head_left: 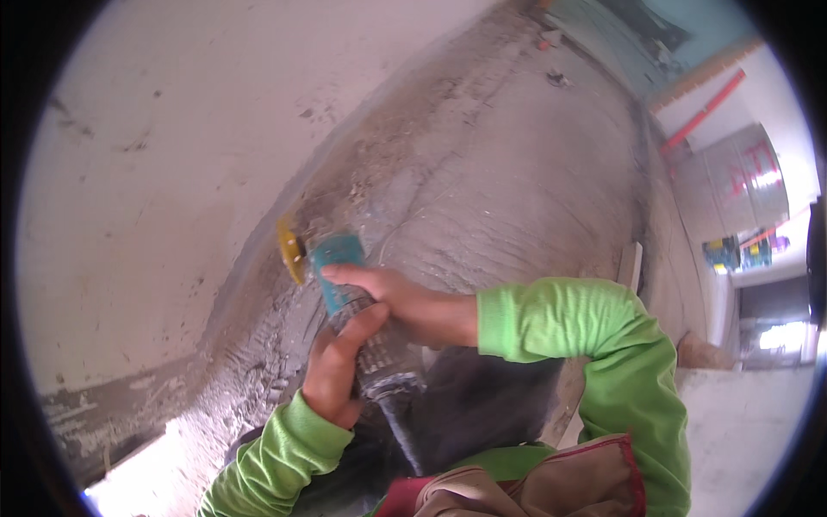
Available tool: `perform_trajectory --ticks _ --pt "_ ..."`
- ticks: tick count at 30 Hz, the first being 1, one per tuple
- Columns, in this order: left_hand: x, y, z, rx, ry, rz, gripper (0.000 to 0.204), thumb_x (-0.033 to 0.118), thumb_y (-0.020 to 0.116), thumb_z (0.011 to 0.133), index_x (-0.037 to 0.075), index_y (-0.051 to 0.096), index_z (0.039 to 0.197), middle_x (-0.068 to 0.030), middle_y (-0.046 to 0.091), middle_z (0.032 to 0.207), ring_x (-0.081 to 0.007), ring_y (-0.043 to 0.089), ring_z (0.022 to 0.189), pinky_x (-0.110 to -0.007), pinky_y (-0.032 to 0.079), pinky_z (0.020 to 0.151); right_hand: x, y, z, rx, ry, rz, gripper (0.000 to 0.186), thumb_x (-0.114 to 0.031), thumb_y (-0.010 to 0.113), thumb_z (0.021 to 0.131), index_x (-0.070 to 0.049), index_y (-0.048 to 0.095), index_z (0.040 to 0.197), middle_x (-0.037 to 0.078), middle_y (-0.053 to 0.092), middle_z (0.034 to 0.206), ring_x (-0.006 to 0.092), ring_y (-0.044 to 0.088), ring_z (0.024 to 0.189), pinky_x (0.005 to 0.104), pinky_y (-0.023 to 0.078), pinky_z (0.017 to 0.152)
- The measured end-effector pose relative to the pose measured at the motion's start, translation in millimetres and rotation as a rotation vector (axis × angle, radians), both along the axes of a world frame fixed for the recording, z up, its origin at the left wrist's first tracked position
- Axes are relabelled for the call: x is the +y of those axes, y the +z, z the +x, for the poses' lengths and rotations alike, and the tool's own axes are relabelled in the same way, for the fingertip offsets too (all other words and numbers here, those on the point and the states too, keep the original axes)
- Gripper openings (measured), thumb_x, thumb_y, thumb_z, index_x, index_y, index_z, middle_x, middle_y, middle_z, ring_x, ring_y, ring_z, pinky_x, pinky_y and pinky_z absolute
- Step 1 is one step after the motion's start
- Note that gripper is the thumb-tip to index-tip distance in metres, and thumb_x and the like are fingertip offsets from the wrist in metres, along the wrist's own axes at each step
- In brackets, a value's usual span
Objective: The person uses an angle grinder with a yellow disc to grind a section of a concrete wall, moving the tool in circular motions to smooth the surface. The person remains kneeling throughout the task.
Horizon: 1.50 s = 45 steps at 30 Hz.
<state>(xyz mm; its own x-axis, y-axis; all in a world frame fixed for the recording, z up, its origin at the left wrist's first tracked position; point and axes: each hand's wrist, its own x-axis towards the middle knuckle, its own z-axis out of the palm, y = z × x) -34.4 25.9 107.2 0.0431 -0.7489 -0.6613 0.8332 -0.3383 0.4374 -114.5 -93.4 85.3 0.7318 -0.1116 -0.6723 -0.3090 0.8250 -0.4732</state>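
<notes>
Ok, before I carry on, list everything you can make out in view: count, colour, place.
power tool: 1, teal front and dark grey body, lower centre
disc-like part: 1, yellow, at the tool's front end, blurred
cord or tail piece: 1, grey, behind the tool
wall: 1, off-white, left
floor: 1, dusty grey-brown, centre
drum-like cylinder: 1, grey with red marks, right
long bar: 1, red, above the cylinder
small boxes: at least 2, teal and yellow, below the cylinder
cloth: 1, tan with red edging, bottom
sleeves: 2, bright green, lower left and right
left fingers: one set, bare, on the dark body
right fingers: one set, bare, on the teal front
</notes>
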Motion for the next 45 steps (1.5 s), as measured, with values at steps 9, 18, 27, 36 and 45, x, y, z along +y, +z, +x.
perform_trajectory --ticks 9,18,27,36,45 --pt "3 -2 3 -0.033 0.002 0.029 0.032 0.027 0.062 0.091 0.001 0.056 0.11 -0.0101 0.066 0.089 -0.0203 0.066 0.077 -0.033 0.056 0.068 4 -8 1 -0.005 -0.034 0.026 0.06 -0.047 0.062 0.089 0.001 0.05 0.122 0.013 0.06 0.103 0.0213 0.06 0.091 0.0354 0.049 0.081" --pt "4 -4 -2 -0.175 -0.012 -0.012 0.029 0.025 0.062 0.091 0.003 0.058 0.11 -0.0099 0.066 0.094 -0.0226 0.066 0.083 -0.035 0.055 0.076 4 -17 -2 -0.08 -0.039 -0.005 0.068 -0.048 0.06 0.088 0.001 0.042 0.132 0.016 0.053 0.118 0.0237 0.055 0.105 0.0403 0.045 0.09" --pt "1 1 1 -0.034 0.001 0.016 0.034 0.026 0.062 0.09 0.001 0.058 0.112 -0.0118 0.066 0.098 -0.0232 0.066 0.086 -0.035 0.055 0.078 4 -8 -3 -0.049 -0.03 -0.02 0.066 -0.047 0.059 0.089 -0.001 0.041 0.133 0.015 0.052 0.122 0.0242 0.054 0.108 0.0434 0.046 0.09" --pt "-1 3 -4 -0.069 0.044 0.014 0.04 0.031 0.061 0.09 0.0 0.057 0.115 -0.0131 0.065 0.1 -0.0241 0.066 0.089 -0.036 0.055 0.077 8 -27 4 -0.092 -0.063 -0.05 0.061 -0.045 0.059 0.089 -0.003 0.046 0.131 0.016 0.055 0.12 0.0292 0.055 0.107 0.0515 0.045 0.086" --pt "-4 5 -3 -0.1 0.028 0.023 0.039 0.032 0.061 0.09 -0.001 0.058 0.11 -0.0137 0.066 0.096 -0.0236 0.066 0.083 -0.036 0.055 0.073 5 -25 3 -0.07 -0.039 -0.054 0.067 -0.047 0.059 0.088 0.0 0.041 0.133 0.018 0.052 0.125 0.0324 0.053 0.113 0.0567 0.043 0.088"
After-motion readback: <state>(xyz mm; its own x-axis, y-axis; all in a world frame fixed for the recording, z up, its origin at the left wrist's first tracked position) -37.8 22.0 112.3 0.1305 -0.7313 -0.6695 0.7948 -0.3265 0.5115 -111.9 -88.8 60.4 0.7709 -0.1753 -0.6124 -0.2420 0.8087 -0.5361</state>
